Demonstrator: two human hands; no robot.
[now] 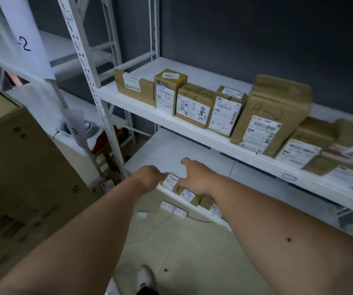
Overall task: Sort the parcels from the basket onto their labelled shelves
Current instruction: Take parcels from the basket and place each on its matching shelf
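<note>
My left hand (150, 177) grips the left end of a small brown parcel (169, 181) with a white label, at the front edge of the lower white shelf (162, 150). Over the same row of parcels rests my right hand (194, 177), thumb spread out onto the shelf. Two more small labelled parcels (189, 196) stand right of it, partly hidden under my right wrist. On the upper shelf (128, 99) stands a row of brown parcels (194, 105), several marked "4-2". No basket is in view.
A large cardboard box (22, 177) fills the left side. A white rack upright (90, 81) stands between it and the shelves. Paper shelf signs (25, 39) hang at upper left. A power strip (173, 209) and cables lie on the floor below the shelf.
</note>
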